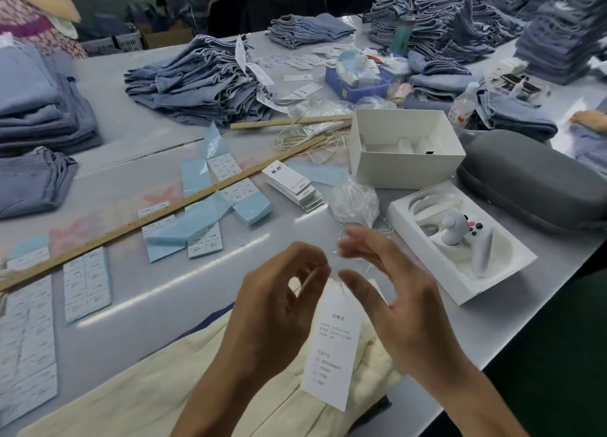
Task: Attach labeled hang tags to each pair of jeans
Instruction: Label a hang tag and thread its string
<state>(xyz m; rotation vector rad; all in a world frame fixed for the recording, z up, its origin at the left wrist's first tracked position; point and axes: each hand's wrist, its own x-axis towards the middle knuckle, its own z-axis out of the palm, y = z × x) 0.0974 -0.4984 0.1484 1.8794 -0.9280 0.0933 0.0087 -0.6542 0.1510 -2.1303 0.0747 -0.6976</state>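
While a white hang tag (331, 348) hangs between the two hands above a cream garment (157, 390) at the near table (184, 282) edge, its thin string (323, 269) is pinched between thumb and curled fingertips of the left hand (279, 302). The tag's top is held up at that pinch, and its printed face is turned towards the camera. The right hand (394, 292) is raised just beside the tag with fingers spread and loosely bent; nothing is seen to be grasped by it, though its fingertips are blurred and fine thread ends lie near them.

Behind the hands, a bag of white strings (354, 200) is set on the table, with a fanned stack of tags (294, 185) to its left. Two wooden rulers (170, 206) are laid across the surface among pale blue label sheets (210, 219). An open white box (405, 147) stands farther back, and a tray holding a white controller (466, 236) lies to the right, beside a grey case (532, 183). Folded blue jeans (200, 81) are piled at the table's left and far sides.
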